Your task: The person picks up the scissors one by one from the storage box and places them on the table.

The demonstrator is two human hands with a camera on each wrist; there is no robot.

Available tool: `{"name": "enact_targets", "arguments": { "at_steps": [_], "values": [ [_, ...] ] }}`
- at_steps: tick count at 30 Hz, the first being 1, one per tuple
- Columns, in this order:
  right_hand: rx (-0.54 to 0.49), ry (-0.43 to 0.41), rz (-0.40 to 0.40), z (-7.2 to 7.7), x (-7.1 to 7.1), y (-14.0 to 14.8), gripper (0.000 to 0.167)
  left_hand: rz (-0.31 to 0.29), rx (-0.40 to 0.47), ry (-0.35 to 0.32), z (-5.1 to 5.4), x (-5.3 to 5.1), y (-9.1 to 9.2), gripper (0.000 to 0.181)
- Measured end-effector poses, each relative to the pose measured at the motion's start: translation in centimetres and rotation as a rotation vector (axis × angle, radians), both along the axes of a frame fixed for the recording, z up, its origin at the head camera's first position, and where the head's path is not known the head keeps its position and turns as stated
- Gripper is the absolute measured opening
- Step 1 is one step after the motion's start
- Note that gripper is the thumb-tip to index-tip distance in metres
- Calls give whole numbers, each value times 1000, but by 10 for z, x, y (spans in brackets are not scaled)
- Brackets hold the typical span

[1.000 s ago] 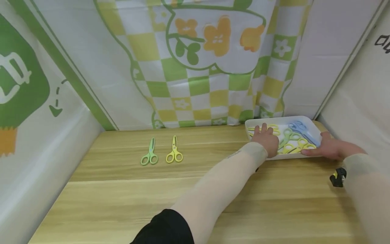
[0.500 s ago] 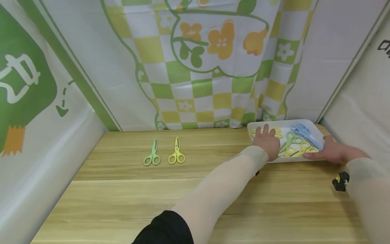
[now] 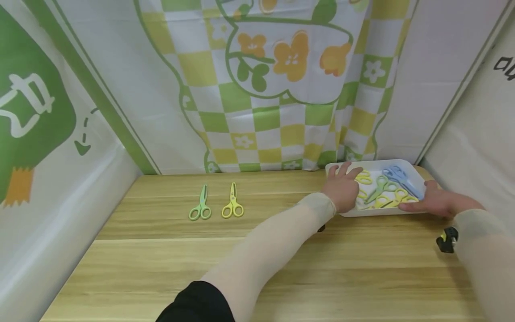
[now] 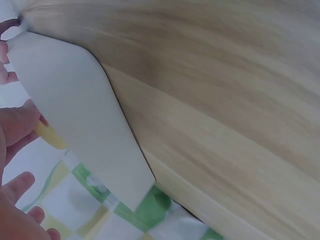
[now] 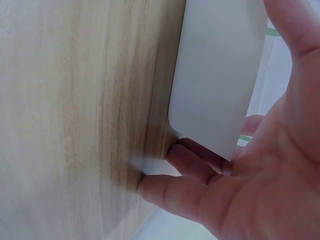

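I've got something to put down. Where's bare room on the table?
The wooden table is bare in front of the green scissors and yellow scissors, left of the left arm; also between the yellow scissors and left hand. The white tray is crowded: more scissors inside, left hand and right hand at opposite ends.

We're looking at a smooth brown wood-grain counter [image 3: 161,268], faintly sheened; a matt white rectangular plastic-looking tray [image 3: 374,213]; smooth plastic-looking green scissors [image 3: 202,202] and yellow scissors [image 3: 233,202]; now softly creased checked cloth [image 3: 267,118]!
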State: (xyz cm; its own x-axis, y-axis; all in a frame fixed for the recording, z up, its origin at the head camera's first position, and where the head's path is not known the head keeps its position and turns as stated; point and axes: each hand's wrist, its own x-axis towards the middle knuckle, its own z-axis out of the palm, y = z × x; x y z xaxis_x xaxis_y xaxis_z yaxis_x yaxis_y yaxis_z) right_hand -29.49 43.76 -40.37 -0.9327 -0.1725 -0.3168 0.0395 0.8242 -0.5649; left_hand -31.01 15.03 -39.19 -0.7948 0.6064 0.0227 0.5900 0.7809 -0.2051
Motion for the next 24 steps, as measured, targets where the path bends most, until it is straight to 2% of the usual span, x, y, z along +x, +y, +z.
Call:
{"name": "enact_targets", "arguments": {
  "at_steps": [8, 11, 17, 20, 24],
  "values": [
    [21, -2, 2, 2, -1, 1, 125, -110, 88, 81, 0, -5, -27, 18],
    [-3, 9, 7, 1, -1, 1, 123, -163, 104, 108, 0, -5, -38, 17],
    [-20, 5, 2, -3, 2, -2, 120, -252, 116, 168, 4, 3, -69, 15],
    [-41, 1, -3, -1, 3, -3, 118, -269, 132, 196, 5, 7, -88, 17],
    [-19, 5, 2, 1, 2, -4, 121, -269, 152, 205, 7, 15, -115, 21]
  ]
}}
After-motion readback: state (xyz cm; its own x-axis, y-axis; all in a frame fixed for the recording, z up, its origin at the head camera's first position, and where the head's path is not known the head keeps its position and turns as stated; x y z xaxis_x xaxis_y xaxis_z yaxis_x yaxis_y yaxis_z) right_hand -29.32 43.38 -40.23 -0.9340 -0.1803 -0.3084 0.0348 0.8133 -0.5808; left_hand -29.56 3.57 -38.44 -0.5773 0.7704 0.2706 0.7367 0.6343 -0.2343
